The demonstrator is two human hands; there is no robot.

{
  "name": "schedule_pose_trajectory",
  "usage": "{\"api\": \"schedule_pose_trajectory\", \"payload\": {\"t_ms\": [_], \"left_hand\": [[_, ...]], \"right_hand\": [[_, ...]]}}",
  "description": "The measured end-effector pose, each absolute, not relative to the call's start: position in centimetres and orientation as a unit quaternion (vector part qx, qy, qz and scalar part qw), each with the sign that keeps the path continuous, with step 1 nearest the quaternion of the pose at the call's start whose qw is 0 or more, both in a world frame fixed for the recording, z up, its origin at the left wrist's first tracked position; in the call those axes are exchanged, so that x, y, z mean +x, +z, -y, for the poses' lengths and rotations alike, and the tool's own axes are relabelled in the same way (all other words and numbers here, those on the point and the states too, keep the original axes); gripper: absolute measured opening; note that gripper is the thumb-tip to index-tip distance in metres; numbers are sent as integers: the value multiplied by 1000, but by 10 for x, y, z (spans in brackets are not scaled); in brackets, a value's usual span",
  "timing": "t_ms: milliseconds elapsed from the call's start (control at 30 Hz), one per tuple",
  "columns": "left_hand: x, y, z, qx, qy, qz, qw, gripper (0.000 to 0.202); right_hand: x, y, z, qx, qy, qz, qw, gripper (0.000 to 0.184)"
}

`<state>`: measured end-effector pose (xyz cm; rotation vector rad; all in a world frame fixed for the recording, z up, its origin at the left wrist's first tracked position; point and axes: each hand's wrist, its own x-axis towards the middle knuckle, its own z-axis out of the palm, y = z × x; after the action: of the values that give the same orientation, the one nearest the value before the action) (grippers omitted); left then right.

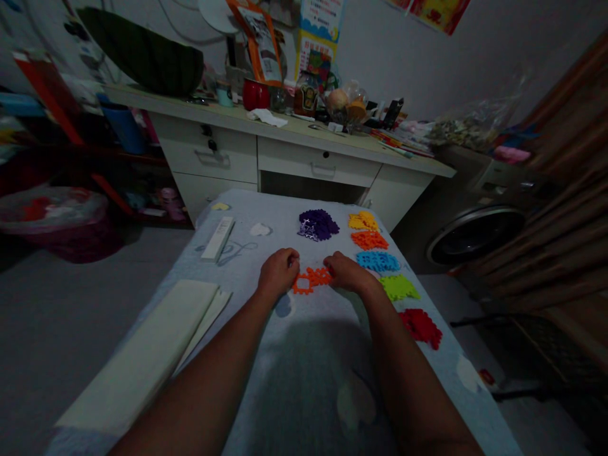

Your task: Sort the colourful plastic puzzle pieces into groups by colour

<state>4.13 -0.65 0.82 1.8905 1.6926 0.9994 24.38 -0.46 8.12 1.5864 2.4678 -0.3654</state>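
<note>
Altogether two hands, one orange cluster between, six coloured piles

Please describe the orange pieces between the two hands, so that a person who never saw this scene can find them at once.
Find the cloth-covered table in front of the white desk. There, between the left hand and right hand, are orange pieces. Unlike the orange pile near the table's right edge, they show an open, square-like frame at their left end.
</note>
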Motion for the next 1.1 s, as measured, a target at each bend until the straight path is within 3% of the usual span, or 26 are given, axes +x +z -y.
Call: {"api": "schedule_pose_trajectory", "payload": {"t_ms": [233,467,700,933,1100], "left_hand": [[41,10,7,683,354,-607,200,20],[41,12,9,681,351,-609,206,22],[42,13,9,680,355,-606,209,22],[42,10,8,680,356,-606,210,21],[41,9,7,682,353,-605,208,20]], "right_hand": [[252,83,1,562,-158,-810,46,48],[254,89,1,538,-175,-825,-13,21],[251,86,-2,556,-150,-814,-77,23],[257,65,-5,563,-147,-813,-20,42],[256,66,-3,568,-147,-809,-7,34]]}}
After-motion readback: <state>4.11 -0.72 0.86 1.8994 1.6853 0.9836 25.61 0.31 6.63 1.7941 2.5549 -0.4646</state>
